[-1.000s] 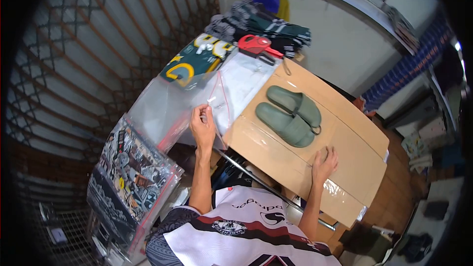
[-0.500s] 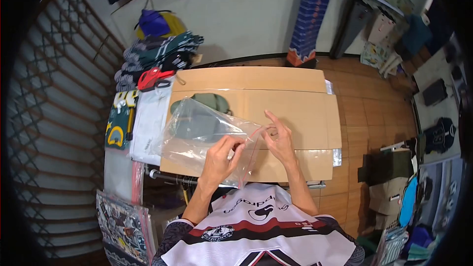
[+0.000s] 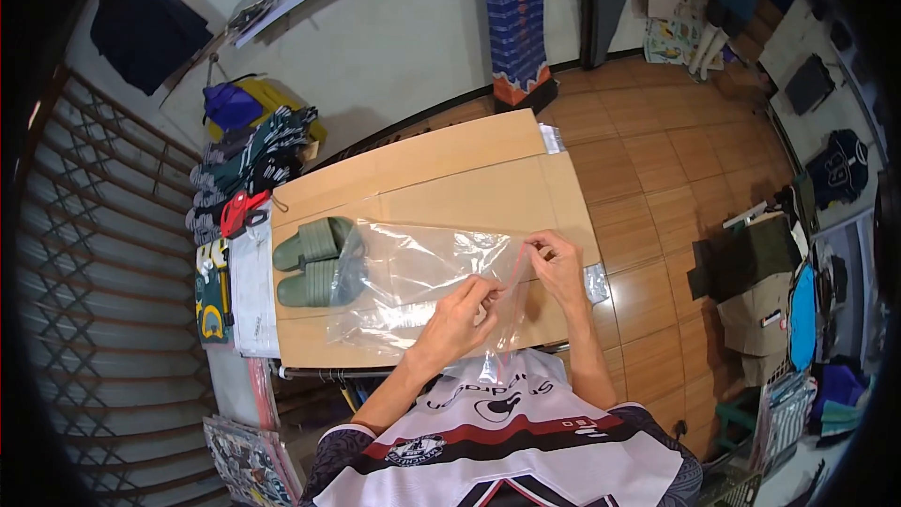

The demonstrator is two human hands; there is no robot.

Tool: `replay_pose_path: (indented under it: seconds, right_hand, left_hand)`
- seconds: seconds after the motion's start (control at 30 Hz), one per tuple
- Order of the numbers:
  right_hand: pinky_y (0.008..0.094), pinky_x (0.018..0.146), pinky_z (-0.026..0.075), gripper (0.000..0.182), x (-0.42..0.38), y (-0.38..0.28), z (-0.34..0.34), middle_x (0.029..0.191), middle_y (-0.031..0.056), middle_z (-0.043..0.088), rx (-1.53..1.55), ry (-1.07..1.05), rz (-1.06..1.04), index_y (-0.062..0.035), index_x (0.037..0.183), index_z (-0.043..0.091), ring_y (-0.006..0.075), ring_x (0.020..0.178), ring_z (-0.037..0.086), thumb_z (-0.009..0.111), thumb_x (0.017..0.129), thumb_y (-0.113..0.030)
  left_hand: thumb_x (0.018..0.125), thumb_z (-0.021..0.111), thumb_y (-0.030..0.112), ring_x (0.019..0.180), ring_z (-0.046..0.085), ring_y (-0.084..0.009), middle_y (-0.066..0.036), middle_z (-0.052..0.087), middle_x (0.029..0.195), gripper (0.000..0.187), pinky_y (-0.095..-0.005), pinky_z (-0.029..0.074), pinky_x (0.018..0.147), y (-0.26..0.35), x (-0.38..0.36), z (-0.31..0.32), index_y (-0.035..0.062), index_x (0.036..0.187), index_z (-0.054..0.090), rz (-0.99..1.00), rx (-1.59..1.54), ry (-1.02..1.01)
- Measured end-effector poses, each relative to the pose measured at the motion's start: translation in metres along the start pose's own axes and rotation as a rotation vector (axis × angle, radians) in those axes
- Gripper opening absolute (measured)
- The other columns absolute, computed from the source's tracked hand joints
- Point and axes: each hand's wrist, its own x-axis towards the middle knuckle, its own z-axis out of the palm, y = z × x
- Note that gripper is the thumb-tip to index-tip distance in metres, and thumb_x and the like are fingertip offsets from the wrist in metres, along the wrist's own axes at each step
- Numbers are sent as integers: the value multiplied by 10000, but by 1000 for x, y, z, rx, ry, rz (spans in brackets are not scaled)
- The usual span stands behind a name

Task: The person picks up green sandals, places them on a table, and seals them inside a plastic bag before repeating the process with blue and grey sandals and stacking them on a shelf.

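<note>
A clear plastic bag [image 3: 422, 268] with a red strip along its mouth lies stretched over the cardboard-covered table [image 3: 441, 183]. My left hand [image 3: 460, 319] pinches the bag near the red strip, fingers closed. At the far upper corner of the mouth, my right hand [image 3: 558, 268] grips the strip between thumb and fingers. Two green slide sandals [image 3: 305, 286] rest side by side at the table's left, their right ends partly under the bag's closed end.
A red tool [image 3: 242, 213] lies at the left beside a pile of folded clothes [image 3: 253, 164]. White packages [image 3: 251, 291] are along the table's left edge. A blue pillar [image 3: 516, 19] stands behind, and stacked goods [image 3: 751, 272] are at the right.
The view has turned and shifted. The bag has moved right relative to the sandals, which now show more uncovered. My right hand's fingers have closed on the bag's mouth.
</note>
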Motion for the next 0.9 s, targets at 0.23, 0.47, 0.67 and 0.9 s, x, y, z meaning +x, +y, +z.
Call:
replay_pose_path:
  seconds: [0.23,0.47,0.67,0.9]
  right_hand:
    - [311,623,538,237,-12,16,-66,959,126,665,-80,239,-1,-33,1077,726,234,804,684,607,890,53]
    - [325,642,542,154,-42,56,-111,906,141,708,-127,616,133,7,1046,700,228,742,682,618,916,9]
    - [298,621,517,81,-60,73,-127,769,113,700,-108,641,213,35,968,671,167,664,655,641,894,24]
    - [304,608,513,83,-63,76,-135,740,115,685,-124,709,324,34,908,622,153,646,647,689,901,-14]
  left_hand:
    - [779,669,-28,985,668,-314,-157,589,1134,485,-423,557,846,19,29,41,43,1245,554,21,64,-297]
    - [803,625,-25,971,668,-326,-161,598,1110,411,-424,561,810,7,52,69,38,1204,561,115,162,-335]
    - [790,590,-53,958,659,-340,-156,627,1034,366,-430,551,817,-26,106,58,49,1141,595,286,284,-260]
    - [821,644,-4,973,642,-363,-163,637,1003,230,-455,528,843,-54,184,46,36,1047,625,286,322,-75]
